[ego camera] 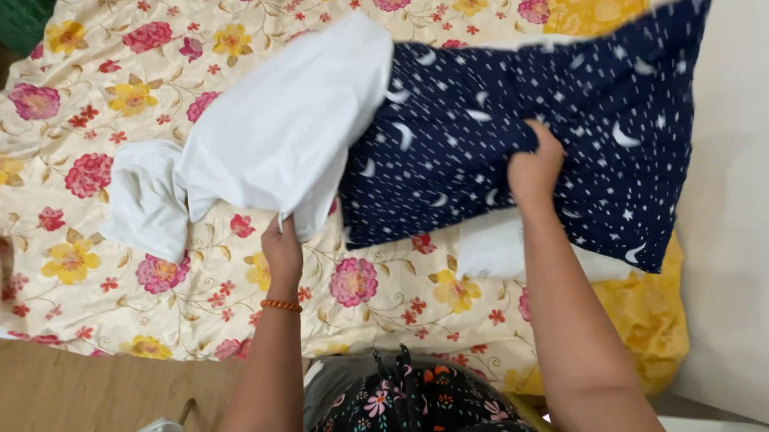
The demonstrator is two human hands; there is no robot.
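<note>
Nearest the camera, both forearms reached out from the body over a floral bedspread [102, 280], an orange thread band [281, 305] round the left wrist. The left hand [281, 251] was up with its fingers pinched on the lower edge of a white cloth [285, 125], which hung in folds and trailed off to the left in a bunched tail on the spread. The right hand [534, 166] was stretched further, knuckles up, fingers clenched into the navy pillow [554, 139] with its moons and stars, gripping a fold of the cover near its middle. The white cloth overlapped the pillow's left end; whether the pillow sat inside it could not be told. Under the pillow's near edge lay another white pillow [494, 246], and beyond, at the far corner, a yellow one [591, 0].
</note>
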